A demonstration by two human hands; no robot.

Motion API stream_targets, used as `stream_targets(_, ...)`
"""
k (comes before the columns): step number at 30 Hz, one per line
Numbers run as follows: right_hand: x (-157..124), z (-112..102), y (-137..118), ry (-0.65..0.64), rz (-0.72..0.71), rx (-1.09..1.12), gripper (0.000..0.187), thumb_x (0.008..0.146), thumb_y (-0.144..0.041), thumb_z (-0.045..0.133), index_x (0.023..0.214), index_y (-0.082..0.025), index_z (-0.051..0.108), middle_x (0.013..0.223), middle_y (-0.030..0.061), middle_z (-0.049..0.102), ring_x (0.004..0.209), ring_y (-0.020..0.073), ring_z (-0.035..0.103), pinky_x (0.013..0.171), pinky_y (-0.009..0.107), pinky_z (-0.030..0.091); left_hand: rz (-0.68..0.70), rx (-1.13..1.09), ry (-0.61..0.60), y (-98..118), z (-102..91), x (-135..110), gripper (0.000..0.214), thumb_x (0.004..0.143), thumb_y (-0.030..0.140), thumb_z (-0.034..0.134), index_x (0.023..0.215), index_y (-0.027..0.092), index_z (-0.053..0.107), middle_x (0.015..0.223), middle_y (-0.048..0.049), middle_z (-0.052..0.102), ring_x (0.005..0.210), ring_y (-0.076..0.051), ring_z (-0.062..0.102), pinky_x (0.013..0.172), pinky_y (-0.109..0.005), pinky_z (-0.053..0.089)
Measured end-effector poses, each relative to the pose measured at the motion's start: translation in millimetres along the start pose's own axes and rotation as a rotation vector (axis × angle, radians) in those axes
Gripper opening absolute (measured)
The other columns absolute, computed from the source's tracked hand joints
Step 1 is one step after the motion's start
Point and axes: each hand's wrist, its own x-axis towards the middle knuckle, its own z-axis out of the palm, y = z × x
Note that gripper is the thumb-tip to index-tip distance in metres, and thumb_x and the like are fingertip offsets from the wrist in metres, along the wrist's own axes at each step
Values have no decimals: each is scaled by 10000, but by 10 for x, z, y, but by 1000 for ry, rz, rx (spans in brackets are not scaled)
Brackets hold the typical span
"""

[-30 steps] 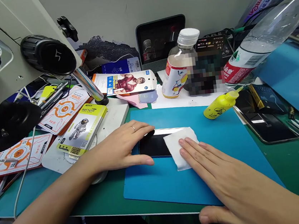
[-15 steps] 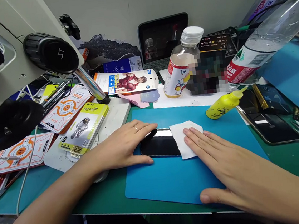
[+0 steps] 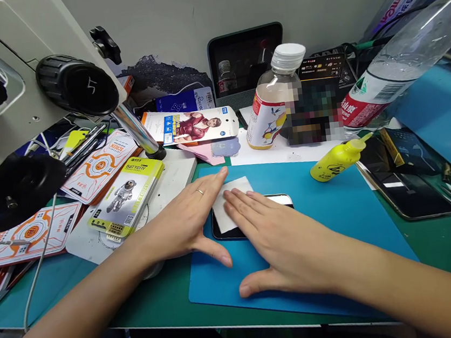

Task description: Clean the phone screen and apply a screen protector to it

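Note:
A black phone (image 3: 278, 201) lies screen up on the blue mat (image 3: 328, 217), mostly covered by my hands. A white cloth (image 3: 229, 201) rests on the phone's left end. My right hand (image 3: 286, 243) lies flat with its fingertips pressing on the cloth. My left hand (image 3: 190, 216) lies open at the phone's left edge, fingers stretched out beside the cloth, a ring on one finger.
A yellow squeeze bottle (image 3: 336, 160) lies at the mat's far right corner. A drink bottle (image 3: 273, 101) and a water bottle (image 3: 396, 62) stand behind. Battery packs (image 3: 128, 193) and cards clutter the left under a microscope (image 3: 37, 87). Another phone (image 3: 409, 191) lies right.
My right hand has slid the white cloth leftward along the phone, from its right end to its left end. My left hand's fingers have shifted up off the screen to the edge.

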Motion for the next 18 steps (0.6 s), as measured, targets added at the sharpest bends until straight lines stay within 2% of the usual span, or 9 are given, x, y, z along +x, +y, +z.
stream_targets(4, 130, 59, -102, 6, -75, 24, 1323, 912, -937, 462, 1687, 113, 248, 1764, 375, 173, 1672, 490, 167, 1377, 614, 246, -4, -20, -16, -27, 21, -1, 1443, 761, 894, 745, 1781, 215, -18, 1767, -317, 319, 1645, -489, 363, 1300, -651, 415)
stream_targets(6, 95, 120, -140, 37, -114, 13, 1303, 921, -926, 466, 1694, 101, 253, 1769, 370, 185, 1674, 487, 175, 1385, 607, 224, -7, -29, -25, -27, 21, 1, 1413, 778, 902, 724, 1781, 205, 14, 1761, -312, 336, 1648, -481, 361, 1308, -642, 407)
stream_targets(12, -205, 177, -188, 157, -166, -85, 1241, 922, -908, 508, 1629, 108, 415, 1710, 362, 364, 1602, 465, 425, 1291, 552, 439, -56, -25, -71, 16, 1, 17, 1320, 813, 896, 714, 1768, 170, 164, 1756, -292, 369, 1645, -459, 379, 1321, -602, 406)
stream_targets(15, -372, 120, -157, 190, -162, -167, 1269, 843, -929, 612, 1574, 102, 504, 1640, 350, 484, 1499, 442, 580, 1159, 515, 576, -52, 25, -98, 48, -9, 32, 1222, 849, 880, 694, 1737, 149, 283, 1738, -274, 416, 1646, -438, 386, 1338, -582, 387)
stream_targets(18, -543, 94, -111, 256, -136, -268, 1290, 749, -937, 711, 1519, 89, 573, 1581, 347, 555, 1398, 440, 676, 1011, 504, 661, -47, 83, -111, 63, -12, 36, 1143, 867, 903, 635, 1673, 121, 422, 1704, -273, 468, 1624, -431, 422, 1324, -577, 410)
